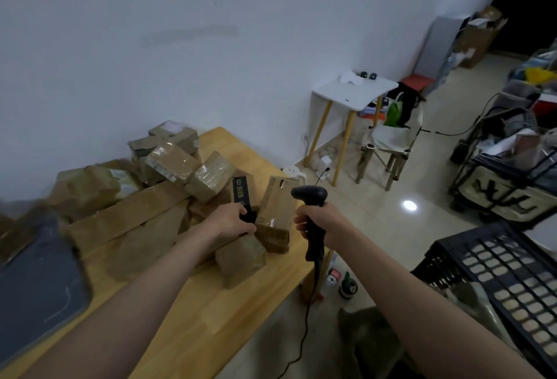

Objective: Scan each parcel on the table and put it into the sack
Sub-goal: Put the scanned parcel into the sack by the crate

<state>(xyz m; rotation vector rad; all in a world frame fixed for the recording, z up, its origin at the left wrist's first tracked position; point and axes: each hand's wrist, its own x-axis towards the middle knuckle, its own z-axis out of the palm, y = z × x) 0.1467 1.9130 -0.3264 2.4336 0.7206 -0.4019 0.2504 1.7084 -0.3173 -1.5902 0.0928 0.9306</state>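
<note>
1 wooden table carries the whole load, its near left corner covered by 1 dark grey mat. 1 black plastic crate sits low on the right, off the table. Beyond the far table edge: 1 small white side table on wooden legs and, next to it, 1 folding chair.

Parcels in a heap at the far half of the table: roughly 10 brown ones, exact count unclear since they overlap and the left side is blurred. That includes 1 long flat carton lying diagonally, 3 taped boxes stacked at the back, and 1 brown box standing on end at the right edge of the heap.

1 black narrow parcel with pale lettering stands upright between the heap and that box. Left hand is closed around its lower end, fingers wrapped over it.

Right hand is fisted on the grip of 1 black barcode scanner, head pointing left toward the parcels, cable hanging to the floor.

Sack: can't identify it.
</note>
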